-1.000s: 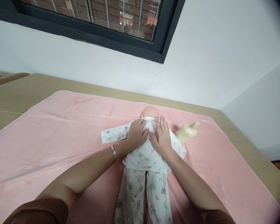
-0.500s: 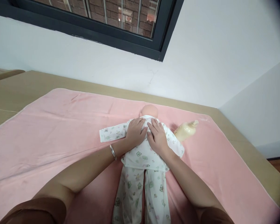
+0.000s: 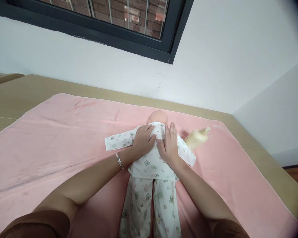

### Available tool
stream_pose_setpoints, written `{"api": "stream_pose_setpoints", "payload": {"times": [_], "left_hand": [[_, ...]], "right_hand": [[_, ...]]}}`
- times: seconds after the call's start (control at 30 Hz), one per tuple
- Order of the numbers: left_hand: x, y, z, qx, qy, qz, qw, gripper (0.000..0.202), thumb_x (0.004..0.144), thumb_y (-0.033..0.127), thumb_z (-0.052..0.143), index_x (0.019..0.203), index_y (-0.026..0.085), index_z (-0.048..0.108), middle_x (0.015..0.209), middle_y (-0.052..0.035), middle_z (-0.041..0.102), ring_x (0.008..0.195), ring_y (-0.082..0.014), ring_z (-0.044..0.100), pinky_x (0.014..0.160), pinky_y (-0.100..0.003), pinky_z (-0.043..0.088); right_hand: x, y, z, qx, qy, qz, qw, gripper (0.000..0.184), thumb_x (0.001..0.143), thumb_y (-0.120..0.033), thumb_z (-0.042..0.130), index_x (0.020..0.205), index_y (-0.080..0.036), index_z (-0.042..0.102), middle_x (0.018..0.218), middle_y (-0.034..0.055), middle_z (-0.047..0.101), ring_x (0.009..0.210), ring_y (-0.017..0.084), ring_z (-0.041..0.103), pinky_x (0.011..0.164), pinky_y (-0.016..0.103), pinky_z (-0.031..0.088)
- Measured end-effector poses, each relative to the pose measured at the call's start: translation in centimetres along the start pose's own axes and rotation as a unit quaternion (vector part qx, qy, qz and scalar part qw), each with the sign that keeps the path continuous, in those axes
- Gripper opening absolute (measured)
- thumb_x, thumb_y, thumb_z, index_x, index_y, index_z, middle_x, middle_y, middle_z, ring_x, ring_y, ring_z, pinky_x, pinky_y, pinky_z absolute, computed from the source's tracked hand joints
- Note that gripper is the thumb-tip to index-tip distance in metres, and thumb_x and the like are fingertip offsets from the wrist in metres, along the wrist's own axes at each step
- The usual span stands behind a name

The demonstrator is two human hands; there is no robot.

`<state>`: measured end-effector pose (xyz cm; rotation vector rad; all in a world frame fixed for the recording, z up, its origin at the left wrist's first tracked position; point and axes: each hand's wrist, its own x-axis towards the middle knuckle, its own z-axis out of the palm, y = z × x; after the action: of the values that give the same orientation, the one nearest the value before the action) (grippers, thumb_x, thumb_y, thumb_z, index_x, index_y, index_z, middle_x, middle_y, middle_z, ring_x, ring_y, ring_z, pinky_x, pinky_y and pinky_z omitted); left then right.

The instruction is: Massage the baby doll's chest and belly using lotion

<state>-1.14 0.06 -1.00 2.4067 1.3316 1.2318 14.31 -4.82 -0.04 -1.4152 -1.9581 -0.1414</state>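
Head view is showing one doll (image 3: 152, 165) lying on one pink towel (image 3: 52, 132) covering the tabletop (image 3: 20, 91), wearing printed pyjamas. Left hand (image 3: 142, 140) and right hand (image 3: 169, 147) are both pressing flat, fingers spread, on its chest. One cream bottle (image 3: 196, 138) is lying just beside the doll's sleeve.

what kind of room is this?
Probably a home bedroom or a baby-care practice room: a pink towel spread over a beige bed or table, a baby doll in printed pajamas under both hands, and a barred window.
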Motion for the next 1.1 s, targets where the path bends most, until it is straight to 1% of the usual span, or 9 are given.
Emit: {"api": "stream_pose_setpoints", "payload": {"times": [0.1,0.17,0.33,0.63,0.83,0.93,1.03,1.1], "left_hand": [[0.0,-0.1,0.1,-0.001,-0.003,-0.001,1.0,0.037,0.091,0.029,0.045,0.123,0.017,0.058,0.126,-0.0121,0.062,0.119,-0.0276,0.054,0.106,-0.047,0.04],[0.0,-0.2,0.1,-0.002,-0.005,-0.003,1.0,0.036,0.091,0.029,0.045,0.123,0.017,0.058,0.126,-0.0122,0.062,0.119,-0.0277,0.054,0.106,-0.047,0.04],[0.1,-0.2,0.1,-0.007,-0.009,-0.004,1.0,0.038,0.091,0.03,0.045,0.124,0.014,0.058,0.126,-0.0123,0.062,0.118,-0.0274,0.054,0.105,-0.046,0.04],[0.1,-0.6,0.2,-0.011,-0.022,-0.005,1.0,0.038,0.092,0.031,0.043,0.124,0.018,0.059,0.128,-0.0102,0.062,0.12,-0.0265,0.053,0.107,-0.045,0.039],[0.2,-0.7,0.3,-0.016,-0.025,-0.004,1.0,0.039,0.092,0.032,0.042,0.124,0.016,0.059,0.128,-0.012,0.061,0.121,-0.0265,0.053,0.108,-0.045,0.038],[0.1,-0.5,0.1,-0.017,-0.02,0.008,1.0,0.041,0.093,0.032,0.04,0.126,0.015,0.057,0.13,-0.0131,0.059,0.124,-0.0264,0.05,0.109,-0.046,0.037],[-0.1,-0.2,-0.4,-0.015,-0.012,0.035,0.999,0.042,0.094,0.031,0.038,0.127,0.013,0.056,0.133,-0.0144,0.057,0.128,-0.0272,0.047,0.111,-0.047,0.035],[0.0,0.3,-1.0,-0.024,-0.004,0.049,0.999,0.042,0.094,0.031,0.04,0.127,0.013,0.056,0.133,-0.0154,0.057,0.128,-0.0281,0.047,0.112,-0.048,0.033]], "right_hand": [[0.5,0.0,-0.1,0.005,-0.085,-0.019,0.996,0.049,0.1,-0.037,0.035,0.145,-0.02,0.042,0.155,0.012,0.037,0.147,0.028,0.027,0.118,0.058,0.023],[0.8,0.0,-0.2,0.002,-0.101,-0.019,0.995,0.045,0.1,-0.037,0.035,0.139,-0.021,0.05,0.151,0.0111,0.044,0.144,0.027,0.032,0.118,0.056,0.024],[0.9,0.0,-0.3,0.001,-0.098,-0.013,0.995,0.045,0.098,-0.035,0.038,0.139,-0.019,0.051,0.152,0.0111,0.043,0.144,0.027,0.032,0.118,0.056,0.023],[1.0,-0.3,-0.6,0.007,-0.11,-0.003,0.994,0.047,0.095,-0.032,0.042,0.139,-0.018,0.051,0.153,0.0117,0.04,0.146,0.026,0.03,0.119,0.054,0.021],[1.0,-0.6,-0.6,0.017,-0.107,0.035,0.993,0.044,0.096,-0.031,0.04,0.137,-0.021,0.053,0.153,0.0079,0.042,0.145,0.025,0.031,0.119,0.053,0.019],[1.2,-0.9,-0.5,0.018,-0.111,0.052,0.992,0.042,0.096,-0.03,0.041,0.136,-0.023,0.054,0.152,0.0068,0.043,0.145,0.024,0.032,0.12,0.052,0.018],[1.8,-1.4,-1.4,0.013,-0.128,0.062,0.99,0.042,0.096,-0.029,0.045,0.136,-0.023,0.053,0.152,0.0078,0.043,0.144,0.024,0.033,0.118,0.051,0.021],[2.2,-2.0,-3.1,0.002,-0.143,0.064,0.988,0.04,0.094,-0.028,0.048,0.132,-0.02,0.056,0.148,0.0109,0.047,0.14,0.025,0.039,0.115,0.047,0.028]]}}
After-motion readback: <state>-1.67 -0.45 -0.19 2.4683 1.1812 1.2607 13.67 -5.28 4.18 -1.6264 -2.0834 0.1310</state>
